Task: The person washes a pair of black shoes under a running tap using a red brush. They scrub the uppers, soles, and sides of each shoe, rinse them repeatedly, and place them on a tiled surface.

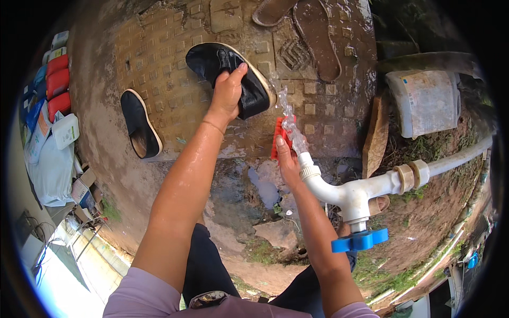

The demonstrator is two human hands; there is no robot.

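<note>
A wet black slip-on shoe (254,97) with a pale sole edge is gripped in my left hand (228,94), the fingers reaching into its opening and the thumb outside. My right hand (287,161) holds a red scrubbing brush (280,139), thumb along its back; its bristles are hard to make out. Water (289,114) pours from a white plastic tap (339,192) with a blue handle (360,241), splashing beside the brush and the shoe's sole. The matching black shoe (140,123) lies on the wet ground to the left.
Brown insoles (317,40) lie on the wet patterned slab (175,63) at the top. A translucent plastic jug (427,103) stands at the right near a wooden plank (374,135). The white pipe (461,153) runs in from the right. Bags and red packs (57,85) line the left side.
</note>
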